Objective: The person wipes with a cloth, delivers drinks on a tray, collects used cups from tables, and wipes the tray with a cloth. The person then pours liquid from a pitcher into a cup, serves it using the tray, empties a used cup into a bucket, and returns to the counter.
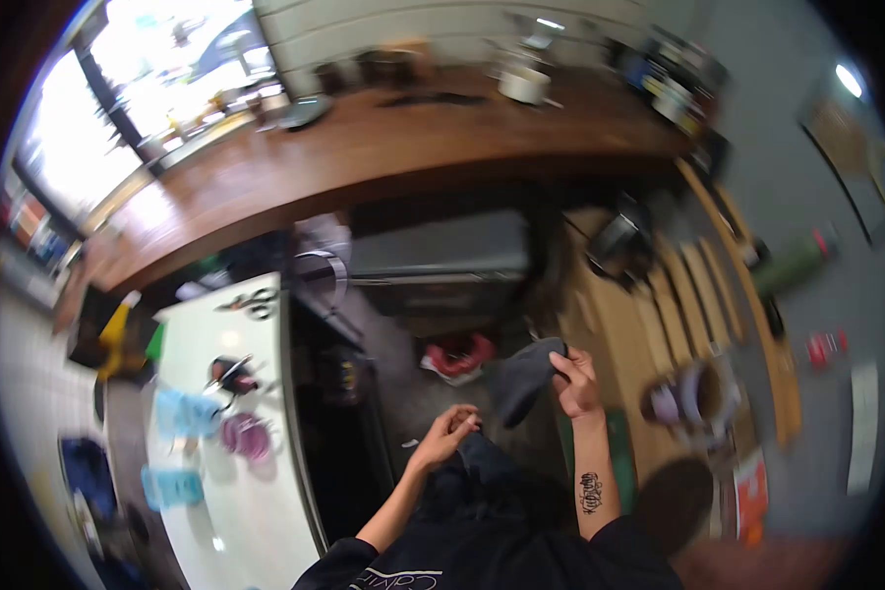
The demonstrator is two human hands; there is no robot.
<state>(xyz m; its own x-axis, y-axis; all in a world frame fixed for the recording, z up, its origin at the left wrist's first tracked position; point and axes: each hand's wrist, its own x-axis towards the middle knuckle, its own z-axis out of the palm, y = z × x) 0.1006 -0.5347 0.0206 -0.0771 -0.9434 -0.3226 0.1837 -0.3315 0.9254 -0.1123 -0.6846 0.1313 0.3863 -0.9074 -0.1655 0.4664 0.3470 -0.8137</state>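
My right hand [577, 382] pinches a dark grey piece of cloth [524, 383] by its upper edge, thumb against fingers. The cloth hangs down to the left and looks limp; its exact kind cannot be told, as the view is blurred. My left hand [448, 433] is apart from the cloth, above my dark-clothed leg [487, 460]. Its fingers are curled together, and anything between them is hidden. Beyond both hands a red, ring-like thing [459, 354] with a white underside lies on the floor.
A brown wooden counter [383, 147] spans the far side, with a white mug [523, 85] on it. At left, a white surface [246, 511] carries scissors [261, 303] and light blue containers [175, 487]. A wooden slatted rack [674, 300] stands at right.
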